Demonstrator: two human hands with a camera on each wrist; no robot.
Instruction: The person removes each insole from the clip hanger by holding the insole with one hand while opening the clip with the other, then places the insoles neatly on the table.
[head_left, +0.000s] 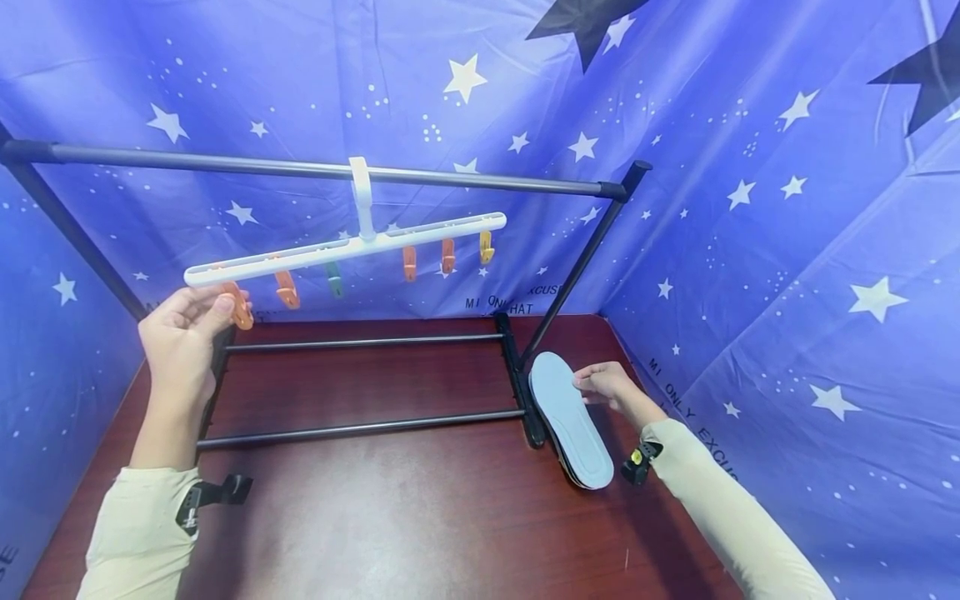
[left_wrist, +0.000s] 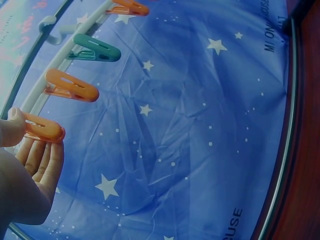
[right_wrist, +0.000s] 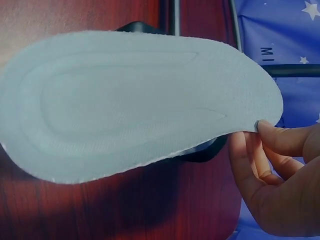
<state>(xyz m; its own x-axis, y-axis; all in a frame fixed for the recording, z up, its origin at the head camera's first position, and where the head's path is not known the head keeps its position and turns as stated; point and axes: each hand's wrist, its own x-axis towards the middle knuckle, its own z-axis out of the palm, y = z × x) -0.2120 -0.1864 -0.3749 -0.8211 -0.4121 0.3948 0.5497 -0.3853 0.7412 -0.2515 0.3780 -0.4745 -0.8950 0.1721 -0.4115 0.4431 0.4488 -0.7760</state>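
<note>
A white clip hanger (head_left: 341, 247) hangs by its hook from the rack's top rail (head_left: 225, 164), carrying orange, green and yellow clips. My left hand (head_left: 217, 302) pinches the leftmost orange clip (head_left: 240, 310) between thumb and fingers. The left wrist view shows that orange clip (left_wrist: 44, 129) held against the thumb, with a second orange clip (left_wrist: 70, 86) and a green clip (left_wrist: 95, 48) further along. My right hand (head_left: 581, 385) pinches the edge of a pale blue insole (head_left: 570, 417) beside the rack's foot. In the right wrist view the insole (right_wrist: 130, 105) is lifted at the edge held by my fingertips (right_wrist: 265, 131).
The dark metal rack (head_left: 360, 342) stands on a reddish-brown table (head_left: 390, 517), with two low crossbars between its feet. Blue star-printed fabric (head_left: 750, 208) walls in the back and both sides. A dark edge shows under the insole, perhaps more insoles.
</note>
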